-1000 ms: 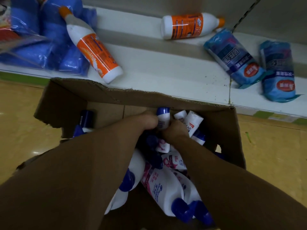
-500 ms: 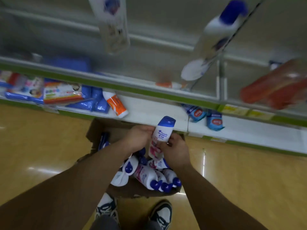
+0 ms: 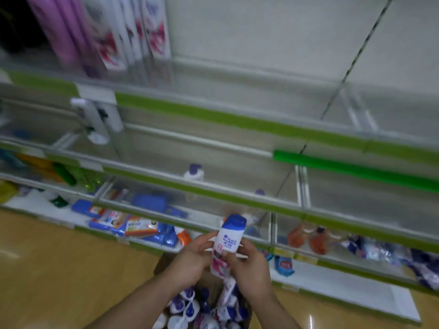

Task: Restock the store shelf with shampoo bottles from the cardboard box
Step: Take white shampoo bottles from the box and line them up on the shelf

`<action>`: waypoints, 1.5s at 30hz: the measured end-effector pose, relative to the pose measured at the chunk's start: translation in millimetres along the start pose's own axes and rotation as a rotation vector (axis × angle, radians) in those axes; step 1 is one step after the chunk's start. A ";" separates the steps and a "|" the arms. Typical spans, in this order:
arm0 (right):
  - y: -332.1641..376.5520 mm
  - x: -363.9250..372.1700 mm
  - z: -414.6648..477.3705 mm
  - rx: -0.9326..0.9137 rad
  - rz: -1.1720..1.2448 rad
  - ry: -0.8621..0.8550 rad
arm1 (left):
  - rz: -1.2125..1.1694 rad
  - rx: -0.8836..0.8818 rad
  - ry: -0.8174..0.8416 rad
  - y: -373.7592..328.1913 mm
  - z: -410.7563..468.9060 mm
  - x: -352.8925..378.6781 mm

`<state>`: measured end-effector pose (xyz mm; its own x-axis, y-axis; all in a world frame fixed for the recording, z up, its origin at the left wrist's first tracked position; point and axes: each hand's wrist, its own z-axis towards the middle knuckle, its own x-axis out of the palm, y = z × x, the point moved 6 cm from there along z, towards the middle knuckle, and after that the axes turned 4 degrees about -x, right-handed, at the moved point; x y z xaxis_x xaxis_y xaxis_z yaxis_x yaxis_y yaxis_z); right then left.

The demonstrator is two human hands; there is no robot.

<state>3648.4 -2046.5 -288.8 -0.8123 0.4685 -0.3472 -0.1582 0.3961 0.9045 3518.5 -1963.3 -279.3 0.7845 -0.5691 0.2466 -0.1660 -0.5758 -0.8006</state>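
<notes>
Far left of the fingers, I'm seeing tall purple bottles (image 3: 64,36) smearing into blur up top, labels unreadable. Lower down, blue packs (image 3: 152,205) are lying on the bottom shelf, print too soft to read.

The left hand (image 3: 190,260) is gripping the shampoo bottle (image 3: 228,241) from its left side, fingers (image 3: 204,238) curling toward the label. The thumb is hidden behind the bottle.

The bottle is sitting between both sets of fingers, blue cap up and leaning a little right. It is held above the cardboard box (image 3: 162,262) and in front of the store shelf (image 3: 213,193). Its lower pink part is mostly covered by fingers.

The right hand (image 3: 251,269) is holding the bottle's right side, fingers (image 3: 237,254) wrapping across the front.

Beneath the hands, the box is showing only a brown sliver. The rest is hidden by forearms and cut off by the frame edge. Spare bottles (image 3: 197,312) are heaping inside it.

Above the fingertips, a lone blue-capped bottle (image 3: 194,172) is standing on a middle shelf, fuzzy. Right of the fingers, orange bottles (image 3: 308,236) are blurring behind a clear shelf front, and I can't tell how many.
</notes>
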 end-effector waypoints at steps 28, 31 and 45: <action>422.3 46.7 56.4 -0.629 -0.016 -0.219 | 0.503 0.641 -0.319 -381.4 -119.4 -109.6; 435.8 64.8 89.0 -0.589 -0.068 -0.253 | 0.530 0.596 -0.272 -405.6 -85.8 -132.6; 452.9 90.6 215.1 -0.371 -0.077 -0.312 | 0.441 0.493 -0.233 -446.3 14.7 -143.2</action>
<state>3623.8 -1654.8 36.1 -0.5923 0.6857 -0.4230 -0.4466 0.1575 0.8808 3489.1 -1616.2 34.7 0.8230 -0.5161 -0.2373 -0.2510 0.0443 -0.9670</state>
